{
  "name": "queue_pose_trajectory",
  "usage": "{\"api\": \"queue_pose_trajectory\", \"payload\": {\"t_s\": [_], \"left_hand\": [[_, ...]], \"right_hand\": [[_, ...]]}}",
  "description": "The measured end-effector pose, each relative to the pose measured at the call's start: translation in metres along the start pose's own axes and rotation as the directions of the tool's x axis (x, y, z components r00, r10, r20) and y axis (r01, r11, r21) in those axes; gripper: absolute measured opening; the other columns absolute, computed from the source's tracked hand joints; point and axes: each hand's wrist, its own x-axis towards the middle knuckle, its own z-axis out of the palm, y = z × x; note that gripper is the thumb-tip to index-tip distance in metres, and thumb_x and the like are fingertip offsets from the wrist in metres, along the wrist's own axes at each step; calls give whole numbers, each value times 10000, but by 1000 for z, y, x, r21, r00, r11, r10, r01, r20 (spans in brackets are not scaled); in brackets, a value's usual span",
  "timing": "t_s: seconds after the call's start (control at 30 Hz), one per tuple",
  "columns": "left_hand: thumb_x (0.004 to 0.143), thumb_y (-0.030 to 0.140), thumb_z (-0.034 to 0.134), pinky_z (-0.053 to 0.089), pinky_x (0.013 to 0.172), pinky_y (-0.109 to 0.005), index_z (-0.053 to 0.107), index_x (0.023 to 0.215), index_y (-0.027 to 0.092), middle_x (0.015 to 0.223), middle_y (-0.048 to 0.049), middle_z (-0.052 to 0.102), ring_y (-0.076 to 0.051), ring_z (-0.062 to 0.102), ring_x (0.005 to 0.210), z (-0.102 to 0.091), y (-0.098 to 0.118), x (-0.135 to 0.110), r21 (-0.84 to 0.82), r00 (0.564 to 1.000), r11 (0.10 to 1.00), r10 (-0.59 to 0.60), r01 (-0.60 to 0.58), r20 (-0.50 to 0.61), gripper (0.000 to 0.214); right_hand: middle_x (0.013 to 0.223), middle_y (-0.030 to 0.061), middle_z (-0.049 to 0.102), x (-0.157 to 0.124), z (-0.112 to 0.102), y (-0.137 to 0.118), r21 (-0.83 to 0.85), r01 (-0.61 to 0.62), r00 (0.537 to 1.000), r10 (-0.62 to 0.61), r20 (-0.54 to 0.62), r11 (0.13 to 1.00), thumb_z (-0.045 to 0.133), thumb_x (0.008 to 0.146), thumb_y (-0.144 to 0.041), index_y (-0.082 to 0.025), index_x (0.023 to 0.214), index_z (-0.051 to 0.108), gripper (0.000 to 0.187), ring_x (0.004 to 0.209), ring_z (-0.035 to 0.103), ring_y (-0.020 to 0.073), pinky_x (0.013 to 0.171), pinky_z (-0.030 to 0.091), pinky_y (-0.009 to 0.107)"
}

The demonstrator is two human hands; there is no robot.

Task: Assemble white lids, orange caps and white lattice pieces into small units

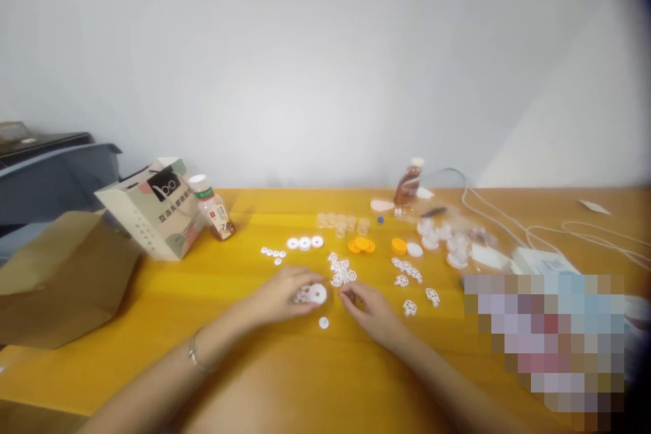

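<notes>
My left hand (285,295) rests on the yellow table (203,298) and grips a white ring-shaped disc (317,294) together with a small perforated white piece. A short way to its right, my right hand (370,306) has its fingertips pinched near the pile of small white perforated pieces (342,272); whether it holds one is unclear. A single small white disc (324,323) lies on the table just in front of both hands. Three white rings (304,243) sit in a row further back.
Orange caps (361,245), clear cups (342,222) and more white parts (447,241) lie behind. A paper gift bag (152,213), a small bottle (212,208) and a brown bag (55,278) stand at left. A brown bottle (408,184), white cables (508,217) and a white box (542,261) are at right.
</notes>
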Motion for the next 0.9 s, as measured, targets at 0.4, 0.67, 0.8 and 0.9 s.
{"api": "queue_pose_trajectory", "payload": {"t_s": [0.4,0.67,0.8,0.9], "left_hand": [[731,354,575,341,781,-300,549,948,219,883,-12,576,-161,515,827,38,10,-12,154,996,986,60,-69,61,256],[850,285,415,376,721,-255,593,895,196,829,-35,603,-144,534,782,-17,-26,-27,251,995,967,-30,52,-91,204],[854,303,395,359,639,-237,610,791,187,738,-27,614,-135,544,677,-31,-50,-46,367,984,913,-157,176,-81,253],[855,313,388,334,619,-231,618,784,199,740,-20,620,-130,547,665,-25,-54,-56,385,979,901,-198,197,-38,266]], "right_hand": [[702,0,566,0,2,-2,-36,13,1000,-13,4,999,382,830,-258,-207,769,535,173,653,518,139,632,420,260],[708,3,570,-1,-2,-5,-45,3,1000,-2,24,999,386,826,-274,-211,750,527,172,664,532,144,618,429,256],[709,-1,566,-1,-3,-7,-45,-4,1000,5,27,999,385,827,-263,-212,749,523,167,668,529,140,618,425,250],[705,-2,563,-1,-3,-8,-42,-1,999,2,38,999,387,824,-254,-212,738,517,162,669,526,139,616,424,250]]}}
